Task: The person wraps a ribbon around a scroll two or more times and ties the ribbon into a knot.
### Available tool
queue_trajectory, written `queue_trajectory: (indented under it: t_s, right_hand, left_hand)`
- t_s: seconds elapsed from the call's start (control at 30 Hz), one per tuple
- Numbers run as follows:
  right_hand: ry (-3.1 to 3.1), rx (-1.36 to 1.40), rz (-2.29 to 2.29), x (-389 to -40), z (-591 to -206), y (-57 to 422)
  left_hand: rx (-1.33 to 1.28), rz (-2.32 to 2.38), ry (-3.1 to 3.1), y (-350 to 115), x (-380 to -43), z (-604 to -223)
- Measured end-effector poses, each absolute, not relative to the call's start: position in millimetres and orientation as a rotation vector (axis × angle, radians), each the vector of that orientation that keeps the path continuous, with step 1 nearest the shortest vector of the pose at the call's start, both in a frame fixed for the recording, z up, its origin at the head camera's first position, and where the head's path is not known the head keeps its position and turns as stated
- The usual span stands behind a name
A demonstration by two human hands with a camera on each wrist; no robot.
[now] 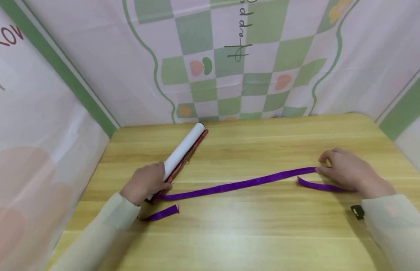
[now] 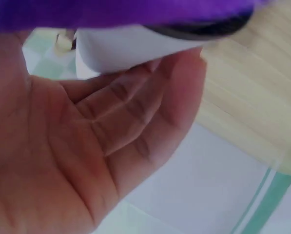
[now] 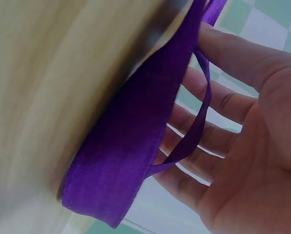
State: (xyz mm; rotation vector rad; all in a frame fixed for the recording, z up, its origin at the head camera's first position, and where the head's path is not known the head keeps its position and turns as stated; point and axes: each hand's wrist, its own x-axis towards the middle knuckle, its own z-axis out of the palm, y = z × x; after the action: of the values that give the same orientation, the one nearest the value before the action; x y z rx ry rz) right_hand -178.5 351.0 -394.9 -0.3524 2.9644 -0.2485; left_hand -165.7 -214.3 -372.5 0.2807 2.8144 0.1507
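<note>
A long purple ribbon [image 1: 243, 184] stretches across the wooden table between both hands. My left hand [image 1: 145, 182] grips the near end of a white tube [image 1: 184, 150], its fingers curled along one side. A thin, dark red rolled item [image 1: 191, 152] lies against the tube. Near this hand the ribbon passes by the tube's dark-rimmed end, and one frayed ribbon tail [image 1: 162, 213] shows below the wrist. My right hand [image 1: 348, 171] pinches the ribbon between thumb and forefinger, other fingers loosely bent. From it the second tail loops back; in the right wrist view, ribbon [image 3: 130, 131] hangs before the palm.
Behind the wooden table [image 1: 230, 233] stands a checked green-and-white cloth backdrop [image 1: 230, 86]. Another printed cloth [image 1: 43, 131] closes off the left side. A small black piece [image 1: 357, 212] shows beside the right sleeve.
</note>
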Motion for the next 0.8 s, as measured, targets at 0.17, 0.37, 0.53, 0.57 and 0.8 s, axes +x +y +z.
queue_trajectory:
  t_s: [0.17, 0.37, 0.53, 0.57, 0.8]
  right_hand:
    - [2.955, -0.349, -0.243, -177.6, -392.8, 351.8]
    - [2.948, -0.392, -0.276, -175.1, -393.1, 350.6]
    - [2.965, -0.419, -0.282, -173.4, -395.1, 351.6]
    - [2.973, -0.430, -0.286, -172.9, -394.9, 351.4]
    - [3.073, -0.484, -0.401, -166.8, -382.0, 326.9]
  left_hand:
    - [0.374, 0.022, 2.849, -211.2, -167.6, -367.8]
    - [0.426, -0.098, 2.903, -222.7, -172.3, -365.3]
    - [0.446, -0.139, 3.013, -234.5, -174.7, -367.9]
    - [0.458, -0.137, 3.042, -236.3, -174.7, -368.9]
    - [0.726, -0.140, 3.274, -235.2, -174.2, -371.8]
